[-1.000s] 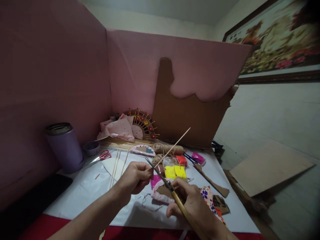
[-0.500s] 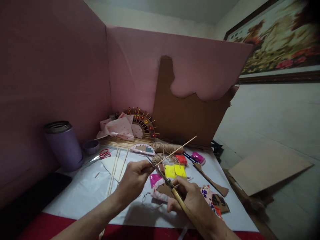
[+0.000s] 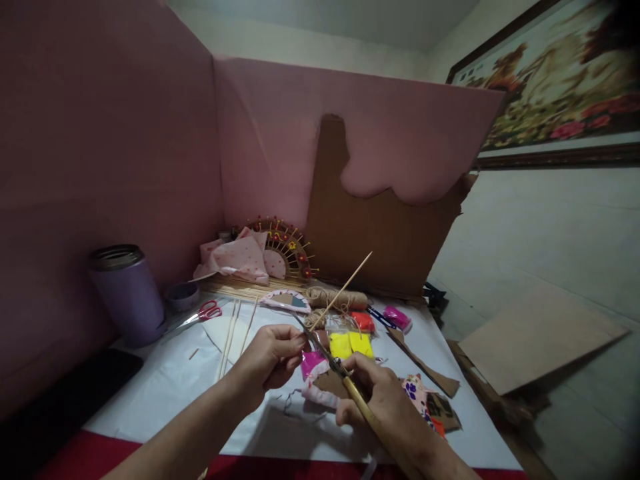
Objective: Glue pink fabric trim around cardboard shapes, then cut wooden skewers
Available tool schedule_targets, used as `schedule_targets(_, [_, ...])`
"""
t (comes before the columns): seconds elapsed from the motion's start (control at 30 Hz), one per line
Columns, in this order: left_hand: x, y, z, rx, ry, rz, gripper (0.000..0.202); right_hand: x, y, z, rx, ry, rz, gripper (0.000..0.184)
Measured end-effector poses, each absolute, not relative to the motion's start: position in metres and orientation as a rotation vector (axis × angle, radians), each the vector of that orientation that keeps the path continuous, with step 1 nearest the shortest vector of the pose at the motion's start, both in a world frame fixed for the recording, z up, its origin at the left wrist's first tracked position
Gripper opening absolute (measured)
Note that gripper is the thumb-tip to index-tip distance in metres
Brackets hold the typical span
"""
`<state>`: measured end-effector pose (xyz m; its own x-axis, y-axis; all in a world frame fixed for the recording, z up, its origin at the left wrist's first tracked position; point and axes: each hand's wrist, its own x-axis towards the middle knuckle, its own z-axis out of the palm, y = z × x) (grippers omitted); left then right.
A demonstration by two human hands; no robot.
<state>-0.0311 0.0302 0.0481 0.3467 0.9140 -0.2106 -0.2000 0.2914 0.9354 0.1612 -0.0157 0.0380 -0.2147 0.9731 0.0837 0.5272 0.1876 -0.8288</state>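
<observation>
My left hand pinches a thin bamboo skewer, which slants up to the right with its pointed end high. In my right hand is a pair of shears with dark metal blades and a yellowish handle. Their blades reach across the skewer's lower part, close to my left fingertips; whether they touch it I cannot tell. Below the shears lies a cardboard piece edged with white fabric. Yellow clay packets and a magenta packet lie just behind the blades.
A purple tumbler, red-handled scissors and several skewers are on the left. Twine, a pink cloth and a decorated fan-shaped piece sit at the back. Cardboard scraps lie right. Pink panels stand behind.
The skewer has tilted steeper, its tip moving left and up. My left hand has turned slightly and shifted a little; the shears have stayed nearly in place.
</observation>
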Motion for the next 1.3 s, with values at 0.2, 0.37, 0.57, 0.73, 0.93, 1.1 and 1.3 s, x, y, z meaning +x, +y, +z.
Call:
schedule_targets(0.2, [-0.03, 0.027, 0.048, 1.037, 0.937, 1.016, 0.025, 0.159, -0.014, 0.044, -1.491, -1.846, 0.866, 0.03])
schedule_targets(0.37, [-0.03, 0.027, 0.048, 1.065, 0.942, 1.068, 0.027, 0.162, -0.013, 0.043, -1.501, -1.875, 0.844, 0.031])
schedule_targets(0.57, [-0.031, 0.025, 0.05, 1.068, 0.9, 1.079, 0.027, 0.173, -0.008, 0.025, -1.351, -1.842, 0.907, 0.034])
schedule_targets(0.73, [-0.036, 0.027, 0.05, 1.056, 0.9, 1.107, 0.027, 0.172, -0.006, 0.03, -1.441, -1.757, 0.87, 0.03])
schedule_targets(0.93, [-0.045, 0.031, 0.057, 1.098, 0.919, 1.214, 0.028, 0.17, -0.011, 0.047, -1.549, -1.645, 0.912, 0.032])
schedule_targets(1.1, [-0.052, 0.031, 0.063, 1.201, 0.96, 1.409, 0.024, 0.163, -0.024, 0.057, -1.472, -1.804, 0.884, 0.02])
schedule_targets(1.3, [-0.052, 0.024, 0.067, 1.349, 1.016, 1.5, 0.02, 0.129, -0.044, 0.045, -1.386, -2.215, 0.606, 0.031])
